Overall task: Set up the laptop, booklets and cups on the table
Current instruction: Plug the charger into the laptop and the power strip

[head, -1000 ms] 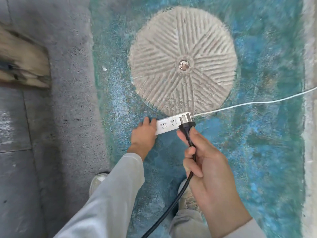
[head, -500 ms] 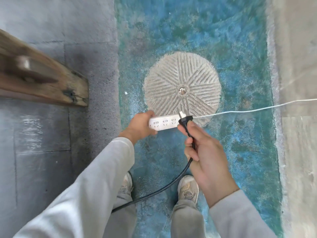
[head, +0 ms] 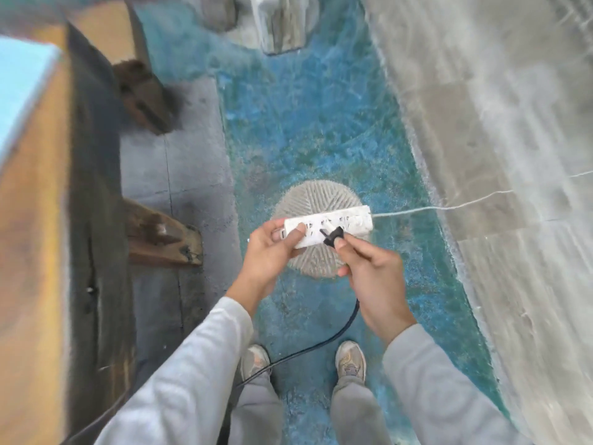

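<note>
Above the floor, left hand (head: 268,252) gripping power strip (head: 330,227), right hand (head: 372,271) holding plug (head: 332,236) against it

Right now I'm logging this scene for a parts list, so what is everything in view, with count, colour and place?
power strip: one, white, held up over the millstone
white cord: one, runs from the strip's right end off to the right
plug: one, black, prongs showing, just at the strip's face, not seated
black cable: one, trails from the plug down between the shoes and off to the left
millstone: one, grey, grooved, set in the blue-green floor
wooden table: one, brown, left edge, blurred
wooden beam: one, brown, low on the left
shoes: two, pale, bottom centre
left hand: grips the strip's left end
right hand: pinches the plug
</note>
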The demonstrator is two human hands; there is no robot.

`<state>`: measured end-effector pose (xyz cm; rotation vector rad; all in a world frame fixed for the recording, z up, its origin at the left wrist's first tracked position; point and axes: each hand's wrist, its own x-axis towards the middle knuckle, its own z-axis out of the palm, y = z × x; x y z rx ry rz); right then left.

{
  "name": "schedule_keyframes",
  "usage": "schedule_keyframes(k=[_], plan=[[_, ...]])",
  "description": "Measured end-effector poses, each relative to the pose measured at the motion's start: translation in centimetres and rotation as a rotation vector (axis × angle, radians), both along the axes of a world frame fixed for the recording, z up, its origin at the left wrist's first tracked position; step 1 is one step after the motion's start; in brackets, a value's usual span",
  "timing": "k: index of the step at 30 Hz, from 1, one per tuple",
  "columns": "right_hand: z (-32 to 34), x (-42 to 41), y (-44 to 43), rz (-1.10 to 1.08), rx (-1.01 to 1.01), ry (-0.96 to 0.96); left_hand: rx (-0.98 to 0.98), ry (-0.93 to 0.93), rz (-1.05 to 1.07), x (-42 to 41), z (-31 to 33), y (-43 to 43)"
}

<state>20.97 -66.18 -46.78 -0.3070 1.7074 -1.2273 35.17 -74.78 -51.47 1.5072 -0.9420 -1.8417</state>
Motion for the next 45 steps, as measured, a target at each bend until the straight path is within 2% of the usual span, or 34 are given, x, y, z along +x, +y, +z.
schedule_keyframes(k=[6,13,21,34,45], plan=[[8.2,-3.0,1.6,0.103,-0.096,0.171,-0.045,0.120,0.058,-3.2,11.4,1.7],[13.8,-4.9,3.0,-0.020,-0.222,0.215,-0.137,0.178,0.043,-7.2,17.9,3.4],[15.6,-6.3,4.3,-0.079,-0.283,0.258,-0.205,0.196,-0.006,-9.3,19.6,4.2],[16.5,-6.2,3.4,-0.074,-0.137,0.618,-0.291,0.200,-0.109,-10.1,20.7,3.8],[17.6,-7.3,1.1,0.021,-0.170,0.628,-0.371,0.147,-0.146,-9.9,20.9,1.8]])
